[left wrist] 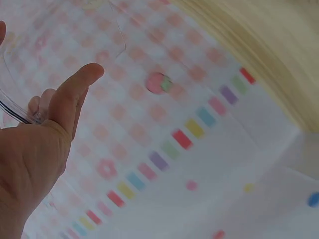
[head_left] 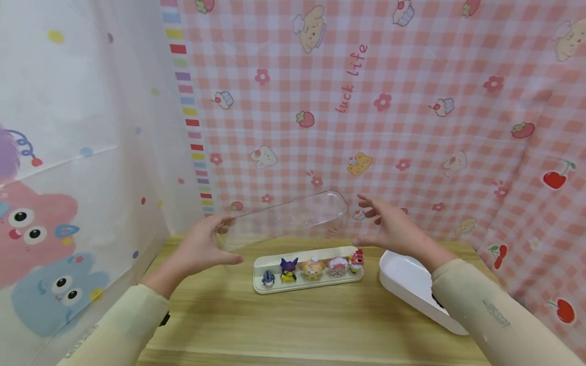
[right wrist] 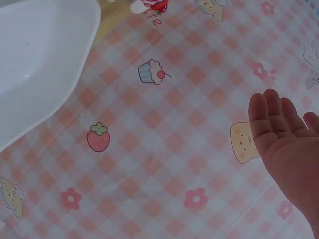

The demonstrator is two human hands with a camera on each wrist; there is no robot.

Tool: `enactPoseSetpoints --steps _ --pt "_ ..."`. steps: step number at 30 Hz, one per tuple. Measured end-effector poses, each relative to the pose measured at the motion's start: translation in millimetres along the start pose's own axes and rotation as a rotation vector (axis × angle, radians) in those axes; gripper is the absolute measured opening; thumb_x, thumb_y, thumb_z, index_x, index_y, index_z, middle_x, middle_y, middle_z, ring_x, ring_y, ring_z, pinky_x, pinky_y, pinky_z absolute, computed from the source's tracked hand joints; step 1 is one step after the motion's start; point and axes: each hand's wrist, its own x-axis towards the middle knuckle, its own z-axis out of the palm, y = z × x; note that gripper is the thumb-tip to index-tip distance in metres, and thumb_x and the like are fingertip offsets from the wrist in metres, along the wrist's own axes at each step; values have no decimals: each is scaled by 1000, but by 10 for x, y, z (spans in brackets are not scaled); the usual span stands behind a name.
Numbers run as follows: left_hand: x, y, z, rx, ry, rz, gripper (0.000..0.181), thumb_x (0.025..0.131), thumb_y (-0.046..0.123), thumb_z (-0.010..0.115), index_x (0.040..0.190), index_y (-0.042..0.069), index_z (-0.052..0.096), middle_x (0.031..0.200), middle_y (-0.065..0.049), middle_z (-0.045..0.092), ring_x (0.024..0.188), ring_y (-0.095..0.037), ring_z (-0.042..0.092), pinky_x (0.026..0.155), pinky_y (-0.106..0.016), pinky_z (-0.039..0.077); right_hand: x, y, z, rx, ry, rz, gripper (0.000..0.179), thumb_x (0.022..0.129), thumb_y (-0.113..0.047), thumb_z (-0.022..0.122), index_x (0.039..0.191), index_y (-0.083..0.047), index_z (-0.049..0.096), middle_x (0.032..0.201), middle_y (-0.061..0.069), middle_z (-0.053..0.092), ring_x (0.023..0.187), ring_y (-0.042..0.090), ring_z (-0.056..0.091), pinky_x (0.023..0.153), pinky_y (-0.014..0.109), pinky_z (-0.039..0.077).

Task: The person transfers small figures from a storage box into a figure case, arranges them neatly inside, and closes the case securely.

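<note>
My left hand (head_left: 201, 245) grips the left end of a long clear plastic cover (head_left: 316, 209), raised and tilted above the table. In the left wrist view, part of the cover's edge (left wrist: 14, 112) shows beside the left hand (left wrist: 45, 144). Beyond the cover's right end, my right hand (head_left: 394, 226) is held in the air with fingers spread, holding nothing. Below both hands sits a long off-white display base (head_left: 311, 288), with several small figures in a row. Among them are a purple-and-yellow figure (head_left: 288, 270) and a red-and-pink figure (head_left: 356, 261) at the right end.
A white plastic bin (head_left: 412, 294) stands at the right, partly covered by the right forearm; something dark shows beside the sleeve. Wood-grain tabletop (head_left: 311, 325) lies in front of the base. A pink checked cloth (head_left: 366, 127) hangs behind, and a patterned white sheet (head_left: 91, 101) on the left.
</note>
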Motion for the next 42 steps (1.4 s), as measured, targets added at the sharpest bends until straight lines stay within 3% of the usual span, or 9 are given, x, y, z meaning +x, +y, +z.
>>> enactPoseSetpoints --steps 7,13,19,28,35,38,42 --pt "302 232 216 -54 -72 18 102 72 33 100 157 11 50 152 -14 61 137 -40 61 108 -59 56 171 27 -52 -93 -74 -37 105 80 -32 96 163 -2 39 152 25 59 124 42 67 98 57 59" --pt "419 320 319 -33 -111 41 100 72 34 100 156 12 52 150 -11 63 136 -38 62 108 -56 56 274 25 -116 -208 -208 -18 99 80 -25 95 161 0 43 155 26 57 139 47 58 114 63 49" --pt "490 390 394 -28 -128 22 102 70 32 101 157 15 51 154 -12 60 137 -37 61 111 -56 55 354 27 -115 -270 -328 55 94 78 -23 93 159 -4 47 155 24 58 136 46 60 111 63 52" --pt "487 335 517 -39 -192 -4 97 75 26 97 158 12 50 152 -13 61 141 -38 58 114 -57 52 338 150 -9 -289 -337 45 89 74 -21 92 153 -5 54 150 18 63 134 42 62 105 59 57" --pt "521 270 581 -16 -191 15 98 75 26 98 159 15 49 148 -11 63 138 -37 59 113 -57 53 360 259 66 -265 -371 66 92 75 -21 92 156 -6 52 154 22 59 138 46 59 106 61 56" --pt "535 255 599 -12 -196 19 97 75 27 98 159 15 50 147 -11 64 138 -37 59 112 -57 53 367 294 95 -251 -384 79 93 75 -20 93 157 -8 51 154 26 58 130 43 64 97 55 60" --pt "540 227 618 -19 -201 7 95 76 24 97 158 15 51 147 -11 63 139 -37 59 113 -57 53 387 312 135 -218 -403 93 94 76 -18 92 159 -8 49 154 28 56 105 32 72 83 43 61"
